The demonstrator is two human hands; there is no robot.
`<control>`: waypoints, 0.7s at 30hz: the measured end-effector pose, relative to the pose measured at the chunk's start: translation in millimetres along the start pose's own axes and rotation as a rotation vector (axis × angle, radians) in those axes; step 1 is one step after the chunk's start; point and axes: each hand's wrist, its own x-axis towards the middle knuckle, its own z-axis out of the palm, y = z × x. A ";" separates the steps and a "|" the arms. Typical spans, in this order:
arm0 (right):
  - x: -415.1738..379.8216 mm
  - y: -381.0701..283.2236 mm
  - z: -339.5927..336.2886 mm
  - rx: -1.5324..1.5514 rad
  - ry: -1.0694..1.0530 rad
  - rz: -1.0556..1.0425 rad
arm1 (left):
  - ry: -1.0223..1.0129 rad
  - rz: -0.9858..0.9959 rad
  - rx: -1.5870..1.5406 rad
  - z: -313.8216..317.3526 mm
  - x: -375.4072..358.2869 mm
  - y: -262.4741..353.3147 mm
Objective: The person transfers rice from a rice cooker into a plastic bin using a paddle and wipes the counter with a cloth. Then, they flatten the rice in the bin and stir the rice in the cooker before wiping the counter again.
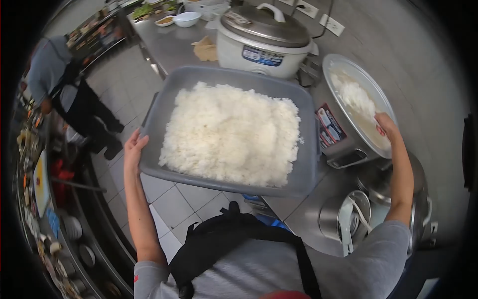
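Head view. The left hand (132, 149) is closed on the left rim of a grey tray (169, 97), fingers curled over the edge. The tray is held level in front of the chest, above the tiled floor (172, 202) and overlapping the edge of the steel counter (172, 47). A mound of cooked rice (231, 134) fills most of the tray.

The right hand (386, 127) grips the lower rim of a metal pot (332, 74), well apart from the left hand. The pot is tipped on its side, mouth facing the camera, with a clump of white rice (356, 97) stuck to its inner wall. It sits just right of the tray, over the counter.

Behind the tray stands a rice cooker (264, 37), lid closed. Farther back on the counter are a white bowl (187, 19) and a small dish (165, 21). A white paddle (345, 219) lies in a round steel vessel (331, 217) below the right arm.

At upper left a second person (62, 84) in a grey top and dark apron stands on the floor, well apart from both hands.
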 end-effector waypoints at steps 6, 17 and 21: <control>-70.6 -73.4 7.0 0.046 0.168 -0.215 | -0.048 0.013 -0.007 4.3 -1.4 6.9; -153.4 -179.2 140.0 -0.794 0.414 -0.557 | 0.036 0.101 0.037 6.1 -1.6 1.7; -140.6 -159.5 71.7 -0.735 0.416 -0.500 | 0.081 0.045 0.073 16.9 -15.5 19.5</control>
